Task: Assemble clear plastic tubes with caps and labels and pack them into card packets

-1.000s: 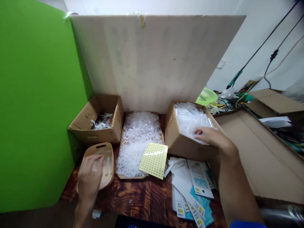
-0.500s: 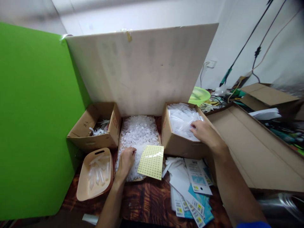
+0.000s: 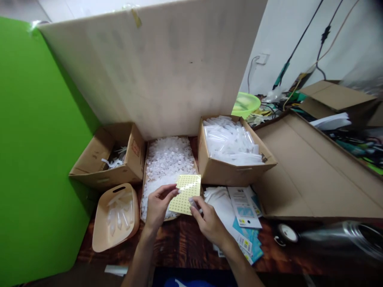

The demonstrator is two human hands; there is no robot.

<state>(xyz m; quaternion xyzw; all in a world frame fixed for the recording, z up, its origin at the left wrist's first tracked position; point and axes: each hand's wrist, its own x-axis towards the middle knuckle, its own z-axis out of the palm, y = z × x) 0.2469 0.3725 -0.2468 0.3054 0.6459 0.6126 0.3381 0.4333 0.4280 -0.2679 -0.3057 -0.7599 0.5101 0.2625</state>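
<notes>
I found the left hand's point(image 3: 159, 202) thumb and forefinger slightly parted; any hold I could not determine. The right hand point(image 3: 207, 220) pinched a clear piece point(image 3: 194, 203) before the yellow sheet point(image 3: 186, 190), which overlay white pieces point(image 3: 170, 155).

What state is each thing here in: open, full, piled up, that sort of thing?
Left hand: fingers curled, grip unclear
Right hand: fingers curled, grip unclear
Yellow dotted sheet: spread out
White pieces: heaped up
Left cardboard box: open, partly filled
Right cardboard box: open, full
Tan basket: holding several translucent tubes
Printed cards: loosely piled, overlapping
</notes>
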